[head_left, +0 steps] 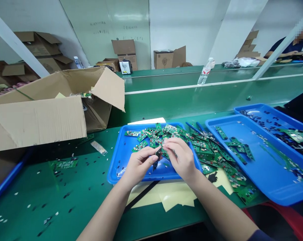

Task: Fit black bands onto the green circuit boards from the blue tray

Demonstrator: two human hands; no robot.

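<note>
My left hand (pixel 138 164) is closed on a small black part (pixel 156 160), held between thumb and fingers above the near side of a blue tray (pixel 113 169). Close against it is my right hand (pixel 181 157), its fingertips pinched by the upper end of the black part; what they grip is too small to make out. Small green circuit boards (pixel 151 133) lie heaped in the tray beyond both hands. More circuit boards (pixel 224 160) are piled on the bench to the right of the tray.
Blue-handled pliers (pixel 200 129) rest on the boards. Two more blue trays (pixel 269 187) (pixel 254 106) stand at right, holding boards and black parts. An open cardboard box (pixel 35 124) is at left. A water bottle (pixel 205 72) stands on the ledge; a person (pixel 289 47) sits far right.
</note>
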